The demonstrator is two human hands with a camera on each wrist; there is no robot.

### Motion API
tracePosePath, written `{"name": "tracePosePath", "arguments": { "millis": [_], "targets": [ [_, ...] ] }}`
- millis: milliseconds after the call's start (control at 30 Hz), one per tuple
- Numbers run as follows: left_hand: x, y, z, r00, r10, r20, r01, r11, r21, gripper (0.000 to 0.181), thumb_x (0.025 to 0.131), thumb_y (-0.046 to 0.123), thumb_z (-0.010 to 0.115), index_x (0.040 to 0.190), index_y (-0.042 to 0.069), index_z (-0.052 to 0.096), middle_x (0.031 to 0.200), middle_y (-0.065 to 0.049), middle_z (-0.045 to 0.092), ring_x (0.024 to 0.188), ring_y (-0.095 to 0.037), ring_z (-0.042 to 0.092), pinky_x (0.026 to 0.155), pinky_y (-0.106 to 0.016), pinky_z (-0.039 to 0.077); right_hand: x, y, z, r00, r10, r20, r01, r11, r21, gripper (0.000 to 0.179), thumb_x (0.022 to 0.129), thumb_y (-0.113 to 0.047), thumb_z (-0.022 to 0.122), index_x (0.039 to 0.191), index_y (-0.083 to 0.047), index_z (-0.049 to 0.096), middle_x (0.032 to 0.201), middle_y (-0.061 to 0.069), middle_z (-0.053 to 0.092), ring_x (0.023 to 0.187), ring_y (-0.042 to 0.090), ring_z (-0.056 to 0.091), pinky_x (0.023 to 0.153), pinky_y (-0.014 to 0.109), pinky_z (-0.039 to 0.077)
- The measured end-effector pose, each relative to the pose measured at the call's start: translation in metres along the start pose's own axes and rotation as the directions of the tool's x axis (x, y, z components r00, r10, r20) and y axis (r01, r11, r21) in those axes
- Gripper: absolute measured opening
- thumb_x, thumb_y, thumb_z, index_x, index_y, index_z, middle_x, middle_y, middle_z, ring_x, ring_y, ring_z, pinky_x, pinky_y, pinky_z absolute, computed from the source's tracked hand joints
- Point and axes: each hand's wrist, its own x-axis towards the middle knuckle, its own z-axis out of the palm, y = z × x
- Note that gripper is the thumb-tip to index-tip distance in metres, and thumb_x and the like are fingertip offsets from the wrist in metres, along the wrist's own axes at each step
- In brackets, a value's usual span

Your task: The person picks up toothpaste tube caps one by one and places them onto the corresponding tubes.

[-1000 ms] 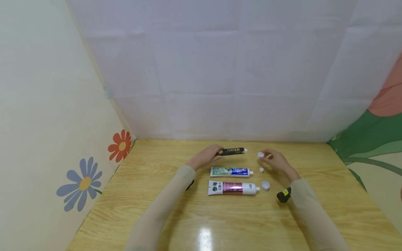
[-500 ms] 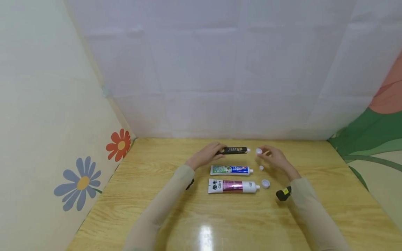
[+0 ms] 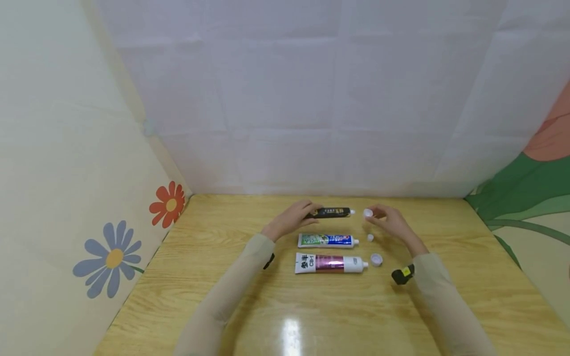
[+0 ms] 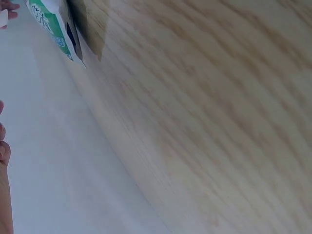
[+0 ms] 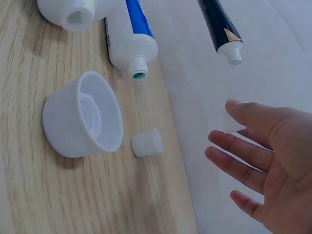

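My left hand [image 3: 293, 217] grips a black toothpaste tube [image 3: 335, 212] by its tail end, the bare white nozzle pointing right. Facing that nozzle, a short gap away, my right hand [image 3: 392, 221] pinches a white cap [image 3: 367, 213] between thumb and fingers. Most of that cap is hidden by the fingers in the right wrist view, where the black tube's nozzle [image 5: 234, 57] shows above the thumb. Nearer me lie a green-and-blue toothpaste tube [image 3: 327, 241] and a white-and-purple one [image 3: 329, 263], both uncapped, nozzles to the right.
A small white cap [image 3: 370, 238] lies right of the green-and-blue tube's nozzle. Beside the white-and-purple tube's nozzle is a wider white cap [image 3: 376, 259]. A white sheet [image 3: 285, 99] hangs behind the wooden table [image 3: 347, 316], and a flower-painted wall [image 3: 58, 163] stands at the left.
The black tube has shifted slightly right and levelled out. My right hand with the cap has moved a little left and away from me, narrowing the gap to the nozzle.
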Motion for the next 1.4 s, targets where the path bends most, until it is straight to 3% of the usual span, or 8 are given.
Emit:
{"name": "tracePosePath", "arguments": {
  "millis": [400, 900, 1133, 1400],
  "targets": [
    [-0.003, -0.001, -0.002, 0.998, 0.032, -0.063, -0.032, 0.999, -0.005, 0.044, 0.089, 0.023, 0.062, 0.130, 0.012, 0.050, 0.106, 0.001, 0.057, 0.091, -0.008, 0.051, 0.083, -0.021, 0.046, -0.004, -0.005, -0.002, 0.998, -0.043, -0.043, 0.044, 0.999, 0.023, 0.041, 0.088, -0.025, 0.064, 0.120, -0.001, 0.055, 0.112, 0.020, 0.061, 0.101, 0.037, 0.057, 0.090, 0.054, 0.043],
    [-0.007, 0.004, -0.015, 0.984, 0.138, -0.110, -0.130, 0.989, 0.076, 0.045, 0.090, 0.028, 0.061, 0.131, 0.013, 0.051, 0.104, 0.000, 0.058, 0.088, -0.008, 0.051, 0.081, -0.020, 0.045, -0.009, -0.010, -0.003, 0.997, -0.038, -0.072, 0.042, 0.998, 0.054, 0.051, 0.089, -0.030, 0.062, 0.128, 0.000, 0.049, 0.120, 0.021, 0.056, 0.105, 0.038, 0.054, 0.091, 0.056, 0.042],
    [-0.006, 0.008, -0.018, 0.970, 0.194, -0.145, -0.182, 0.979, 0.091, 0.044, 0.091, 0.033, 0.057, 0.128, 0.011, 0.053, 0.101, 0.000, 0.058, 0.085, -0.007, 0.049, 0.078, -0.019, 0.044, -0.013, -0.015, -0.007, 0.997, -0.022, -0.076, 0.027, 0.998, 0.061, 0.050, 0.090, -0.031, 0.061, 0.129, -0.002, 0.049, 0.121, 0.021, 0.056, 0.108, 0.038, 0.052, 0.092, 0.057, 0.041],
    [-0.007, 0.011, -0.021, 0.968, 0.197, -0.158, -0.180, 0.977, 0.114, 0.043, 0.091, 0.031, 0.058, 0.129, 0.011, 0.052, 0.100, 0.000, 0.058, 0.085, -0.008, 0.049, 0.078, -0.021, 0.044, -0.017, -0.019, -0.013, 0.995, -0.040, -0.094, 0.043, 0.998, 0.040, 0.049, 0.090, -0.031, 0.060, 0.128, -0.002, 0.051, 0.119, 0.023, 0.057, 0.111, 0.042, 0.051, 0.094, 0.060, 0.037]
  ]
}}
